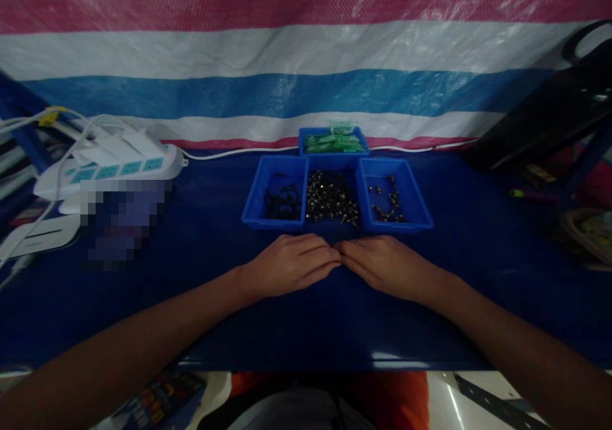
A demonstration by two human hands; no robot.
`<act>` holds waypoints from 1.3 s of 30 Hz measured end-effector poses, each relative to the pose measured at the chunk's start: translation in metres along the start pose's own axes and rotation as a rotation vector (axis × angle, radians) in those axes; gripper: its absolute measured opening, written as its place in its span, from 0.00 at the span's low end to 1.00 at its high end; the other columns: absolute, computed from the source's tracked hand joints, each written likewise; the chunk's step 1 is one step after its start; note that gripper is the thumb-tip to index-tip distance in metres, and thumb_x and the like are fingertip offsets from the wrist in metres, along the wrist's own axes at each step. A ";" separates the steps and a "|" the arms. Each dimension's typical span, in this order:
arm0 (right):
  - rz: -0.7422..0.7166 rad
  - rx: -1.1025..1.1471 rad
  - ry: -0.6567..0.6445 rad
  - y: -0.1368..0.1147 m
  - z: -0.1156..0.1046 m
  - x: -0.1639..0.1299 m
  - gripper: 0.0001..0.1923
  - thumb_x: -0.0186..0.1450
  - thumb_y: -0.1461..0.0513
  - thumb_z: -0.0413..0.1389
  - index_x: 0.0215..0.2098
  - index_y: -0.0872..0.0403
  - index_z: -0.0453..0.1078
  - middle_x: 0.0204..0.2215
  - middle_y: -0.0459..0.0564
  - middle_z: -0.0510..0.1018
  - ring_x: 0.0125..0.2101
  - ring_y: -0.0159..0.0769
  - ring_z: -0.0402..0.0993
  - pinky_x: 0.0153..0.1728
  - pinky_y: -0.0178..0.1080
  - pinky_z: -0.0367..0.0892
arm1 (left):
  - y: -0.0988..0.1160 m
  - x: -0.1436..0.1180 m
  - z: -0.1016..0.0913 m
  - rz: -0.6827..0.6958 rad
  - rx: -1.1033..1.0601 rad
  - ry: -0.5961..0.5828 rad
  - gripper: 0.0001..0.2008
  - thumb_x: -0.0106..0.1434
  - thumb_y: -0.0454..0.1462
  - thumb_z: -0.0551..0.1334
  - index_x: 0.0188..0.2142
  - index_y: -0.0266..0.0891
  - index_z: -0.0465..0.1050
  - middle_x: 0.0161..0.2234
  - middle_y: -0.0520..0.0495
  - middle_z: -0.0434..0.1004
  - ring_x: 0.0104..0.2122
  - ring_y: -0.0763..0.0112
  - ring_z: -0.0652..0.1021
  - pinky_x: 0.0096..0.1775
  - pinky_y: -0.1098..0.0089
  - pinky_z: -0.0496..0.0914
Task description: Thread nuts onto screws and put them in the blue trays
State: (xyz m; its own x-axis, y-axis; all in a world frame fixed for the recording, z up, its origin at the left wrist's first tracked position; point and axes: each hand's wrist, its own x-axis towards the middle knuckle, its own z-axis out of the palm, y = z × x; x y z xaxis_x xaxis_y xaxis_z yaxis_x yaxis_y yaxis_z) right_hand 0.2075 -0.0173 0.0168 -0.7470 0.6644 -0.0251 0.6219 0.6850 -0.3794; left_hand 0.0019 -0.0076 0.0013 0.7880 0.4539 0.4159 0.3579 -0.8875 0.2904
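Just in front of the small trays, my left hand point(297, 265) and my right hand point(385, 265) meet at their fingertips, low over the blue table. The fingers of both are pressed together, and whatever they may hold is hidden. A left blue tray point(274, 224) contains thin black parts point(283, 203). Small brassy and dark metal pieces, possibly screws or fittings, lie in a pile point(331, 195) between the trays. In the right blue tray point(415, 191) sit several similar metal pieces point(389, 207). Green packets point(333, 141) fill a third tray behind.
A white power strip point(119, 170) with plugs and cables lies at the left, near a blurred-out object point(127, 219). At the right, a large black bottle point(540, 111) leans by a basket point(586, 235). A striped sheet point(306, 53) hangs behind the table point(210, 328).
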 end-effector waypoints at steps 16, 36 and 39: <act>0.040 0.004 0.009 0.001 -0.003 0.001 0.12 0.67 0.61 0.42 0.37 0.55 0.65 0.30 0.48 0.74 0.31 0.32 0.72 0.33 0.34 0.62 | -0.001 -0.004 0.004 -0.056 0.234 -0.013 0.10 0.65 0.38 0.52 0.33 0.37 0.68 0.25 0.53 0.71 0.26 0.78 0.72 0.28 0.76 0.65; 0.017 0.270 0.100 -0.001 -0.008 -0.002 0.07 0.64 0.60 0.48 0.35 0.54 0.65 0.23 0.42 0.72 0.25 0.26 0.68 0.27 0.30 0.58 | 0.000 -0.001 0.003 -0.133 0.220 -0.169 0.11 0.66 0.38 0.47 0.34 0.38 0.64 0.25 0.53 0.70 0.25 0.75 0.72 0.27 0.74 0.63; 0.056 0.254 0.182 0.000 -0.008 -0.002 0.08 0.63 0.60 0.50 0.40 0.53 0.64 0.24 0.42 0.72 0.26 0.27 0.69 0.28 0.30 0.60 | 0.000 -0.001 0.002 -0.149 0.193 -0.168 0.11 0.66 0.38 0.46 0.35 0.38 0.64 0.25 0.53 0.70 0.26 0.75 0.72 0.28 0.74 0.64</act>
State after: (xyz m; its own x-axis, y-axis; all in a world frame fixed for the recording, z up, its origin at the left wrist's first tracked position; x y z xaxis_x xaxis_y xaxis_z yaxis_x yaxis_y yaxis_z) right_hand 0.2112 -0.0166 0.0238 -0.6450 0.7570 0.1045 0.5650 0.5644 -0.6018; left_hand 0.0026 -0.0079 -0.0009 0.7858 0.5748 0.2281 0.5518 -0.8183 0.1611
